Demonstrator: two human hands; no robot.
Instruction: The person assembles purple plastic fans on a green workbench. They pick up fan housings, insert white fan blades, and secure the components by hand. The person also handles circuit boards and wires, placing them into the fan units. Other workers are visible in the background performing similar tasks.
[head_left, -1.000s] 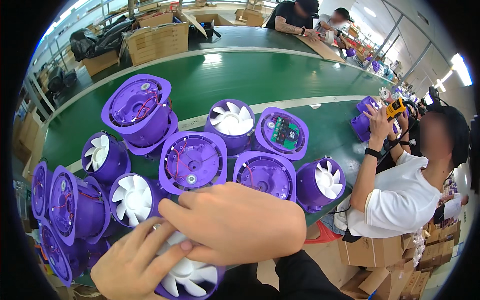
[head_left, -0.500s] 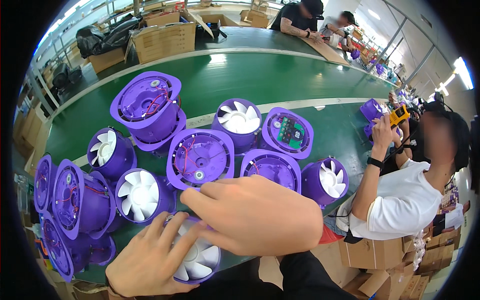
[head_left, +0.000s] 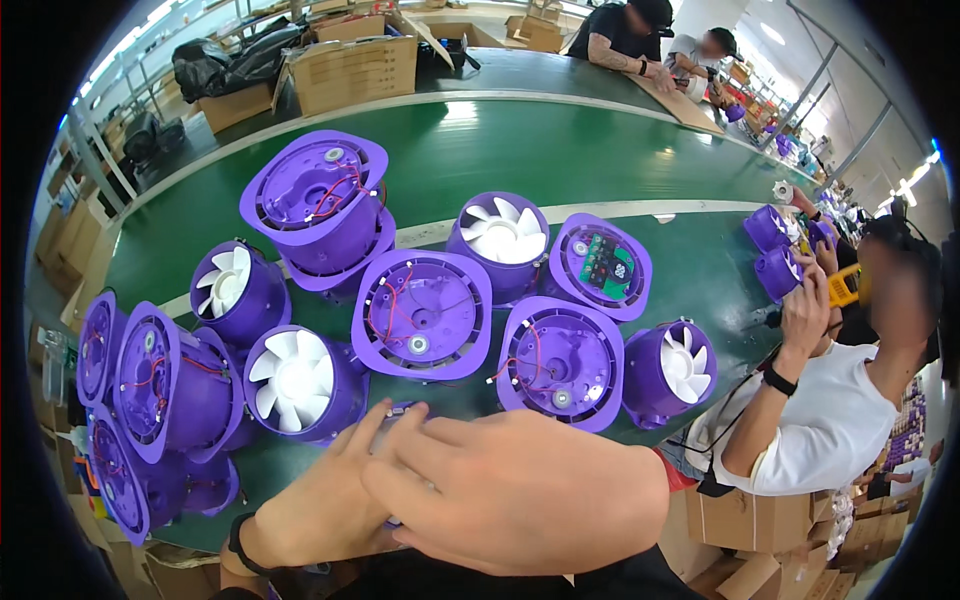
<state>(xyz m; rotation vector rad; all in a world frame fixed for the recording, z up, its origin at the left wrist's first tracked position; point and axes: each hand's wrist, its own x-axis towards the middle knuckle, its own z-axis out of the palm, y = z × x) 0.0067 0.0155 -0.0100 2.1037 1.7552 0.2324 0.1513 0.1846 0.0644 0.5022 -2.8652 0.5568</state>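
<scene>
Near the front edge of the bench, my left hand (head_left: 325, 490) is closed around a fan housing (head_left: 400, 408). Only small purple and pale bits of this housing show between the fingers. My right hand (head_left: 525, 480) lies over it from the right, its fingers curled across those of my left hand and pressed round the same housing. Just beyond my hands stand a purple housing with white fan blades (head_left: 295, 380), an open round housing with red wires (head_left: 420, 312) and another open housing (head_left: 562, 365).
More housings crowd the left, including a wired one (head_left: 145, 385) and a stacked pair (head_left: 315, 190). A housing with a green circuit board (head_left: 600, 265) and a fan housing (head_left: 672, 370) stand right. A co-worker (head_left: 830, 400) holds a yellow tool (head_left: 845, 287) there. Behind runs a green belt (head_left: 480, 150).
My left hand's spread fingers have closed up and both hands have come together, hiding the white blades that showed between them. The view has shifted, and the co-worker's yellow tool has moved lower.
</scene>
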